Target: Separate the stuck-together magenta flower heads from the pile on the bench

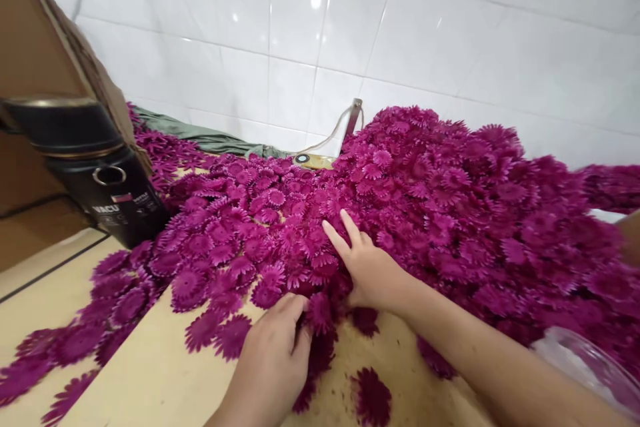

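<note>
A big heap of magenta artificial flower petal pieces (450,213) covers the work surface. My left hand (273,353) is at the lower middle, its fingers curled around the edge of a magenta flower piece (320,312); the fingertips are partly hidden. Just right of it, my right hand (373,273) lies over the heap's near edge, two fingers stretched out and apart among the petals. Its thumb side is partly hidden near the same flower piece. Below the hands, a single loose flower piece (373,397) lies on the tan board (165,373).
A black vacuum bottle (107,173) stands at the left beside a cardboard box (40,33). Behind the flowers are a green cloth (200,133), a metal bracket (353,121) and the white tiled wall (300,27). A clear plastic container (585,360) sits at lower right.
</note>
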Demonstrator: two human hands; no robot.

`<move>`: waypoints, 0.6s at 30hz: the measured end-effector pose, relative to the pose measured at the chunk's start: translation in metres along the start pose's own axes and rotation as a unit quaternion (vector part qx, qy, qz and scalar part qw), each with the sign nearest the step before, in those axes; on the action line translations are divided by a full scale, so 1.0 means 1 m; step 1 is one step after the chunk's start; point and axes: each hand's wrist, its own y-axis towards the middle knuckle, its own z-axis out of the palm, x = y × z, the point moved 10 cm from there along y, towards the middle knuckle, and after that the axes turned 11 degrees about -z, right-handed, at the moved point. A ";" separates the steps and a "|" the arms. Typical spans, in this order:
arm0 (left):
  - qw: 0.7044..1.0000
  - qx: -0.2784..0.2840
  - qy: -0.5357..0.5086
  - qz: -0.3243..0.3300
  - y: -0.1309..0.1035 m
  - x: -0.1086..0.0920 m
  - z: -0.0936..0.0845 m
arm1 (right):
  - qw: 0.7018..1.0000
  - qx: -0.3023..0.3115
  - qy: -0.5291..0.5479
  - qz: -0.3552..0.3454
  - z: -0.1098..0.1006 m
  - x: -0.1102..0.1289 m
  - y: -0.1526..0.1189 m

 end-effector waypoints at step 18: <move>0.999 -0.005 -0.041 0.022 -0.004 -0.002 -0.006 | 0.994 -0.047 0.037 -0.095 -0.019 -0.032 0.017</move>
